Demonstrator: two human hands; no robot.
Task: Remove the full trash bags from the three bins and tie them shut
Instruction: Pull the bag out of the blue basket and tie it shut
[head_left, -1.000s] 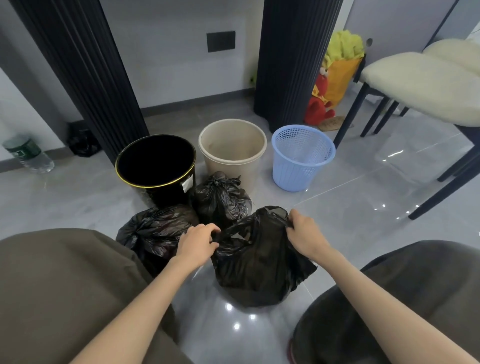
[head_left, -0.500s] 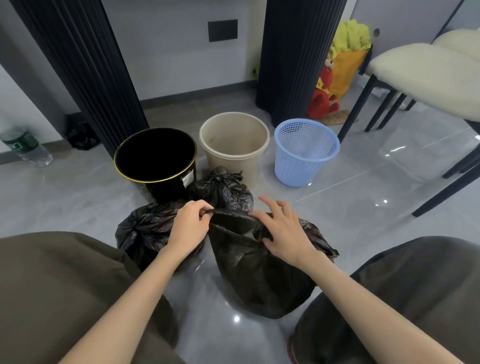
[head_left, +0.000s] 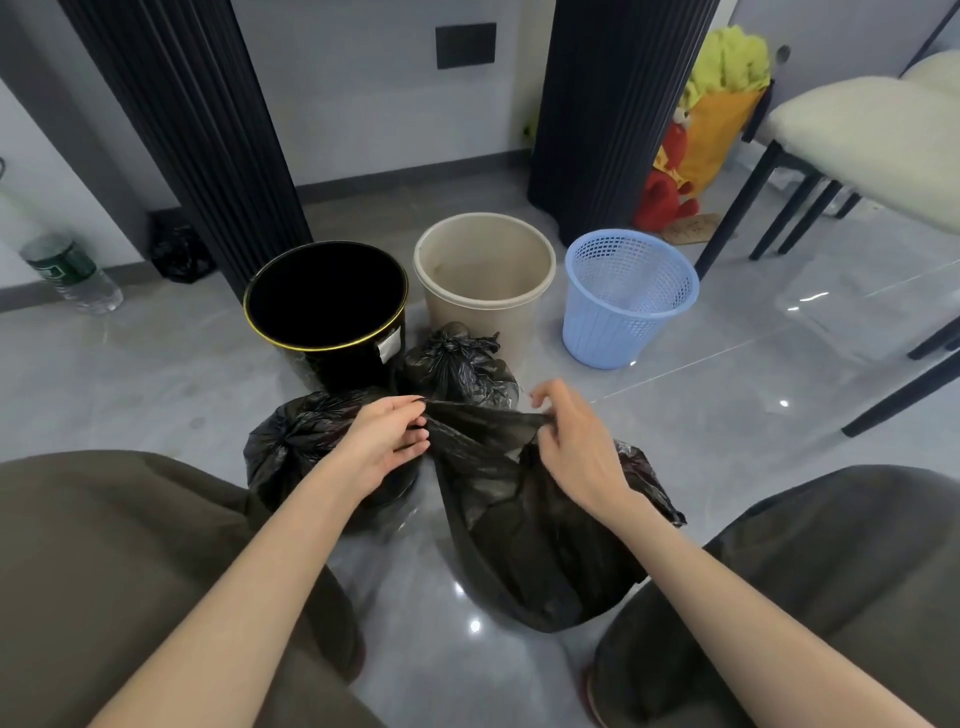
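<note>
Hanging below both hands, open bag (head_left: 530, 551) rests on floor (head_left: 727, 415), top edge stretched between them. Black bin (head_left: 337, 364), beige bin (head_left: 483, 322), blue bin (head_left: 613, 332) behind. Tied bags (head_left: 301, 447) just beyond. Left hand (head_left: 384, 441), right hand (head_left: 576, 452) each pinch that edge.

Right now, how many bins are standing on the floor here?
3. The black bin is on the left, the beige bin is in the middle and the blue mesh bin is on the right, side by side in a row. No other bin shows, though one could stand out of view.
</note>
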